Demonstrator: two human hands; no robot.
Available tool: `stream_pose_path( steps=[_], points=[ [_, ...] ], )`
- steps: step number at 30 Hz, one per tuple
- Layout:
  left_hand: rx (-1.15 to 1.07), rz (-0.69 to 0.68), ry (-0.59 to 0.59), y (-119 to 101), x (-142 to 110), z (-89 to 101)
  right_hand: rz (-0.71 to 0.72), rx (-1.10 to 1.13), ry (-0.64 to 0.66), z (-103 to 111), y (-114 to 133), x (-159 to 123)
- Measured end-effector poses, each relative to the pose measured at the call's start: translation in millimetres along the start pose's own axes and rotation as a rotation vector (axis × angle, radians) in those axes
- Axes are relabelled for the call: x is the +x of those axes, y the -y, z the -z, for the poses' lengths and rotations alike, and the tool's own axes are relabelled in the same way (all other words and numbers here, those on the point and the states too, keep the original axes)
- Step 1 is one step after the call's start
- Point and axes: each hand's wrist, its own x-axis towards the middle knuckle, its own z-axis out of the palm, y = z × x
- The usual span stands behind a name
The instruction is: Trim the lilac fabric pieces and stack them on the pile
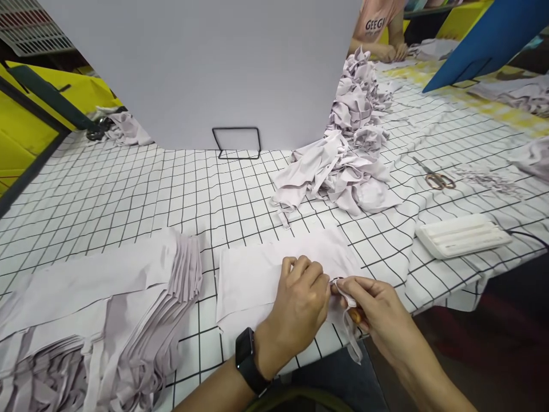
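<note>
A pale pink fabric piece (253, 274) lies flat on the table in front of me. My left hand (300, 303), with a black watch on its wrist, is closed on the near right part of this piece, its fingertips curled out of sight. Beside it my right hand (377, 309) pinches a narrow fabric strap (352, 340), whose loose end hangs past the table edge. Under the right fingers shows an amber-coloured handle (355, 315); the rest of that tool is hidden. Both hands meet at the strap's upper end.
Layered pink fabric pieces (98, 274) are stacked at left. A crumpled fabric heap (343, 166) lies beyond my hands. Scissors (435, 177) and a white corded device (463, 236) are at right. A grey panel (223, 68) stands upright ahead. A co-worker (381, 28) handles fabric at the far right.
</note>
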Motion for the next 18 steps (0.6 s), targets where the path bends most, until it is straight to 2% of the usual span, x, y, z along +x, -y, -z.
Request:
stream_pose_path(
  steps=[7, 18],
  points=[
    [0.057, -0.014, 0.004, -1.6, 0.0, -1.1, -0.019, 0.024, -0.05, -3.6, 6.0, 1.9],
    [0.084, -0.048, 0.06, -0.5, -2.6, -2.9, 0.042, -0.072, 0.035, 0.2, -1.0, 3.3]
  ],
)
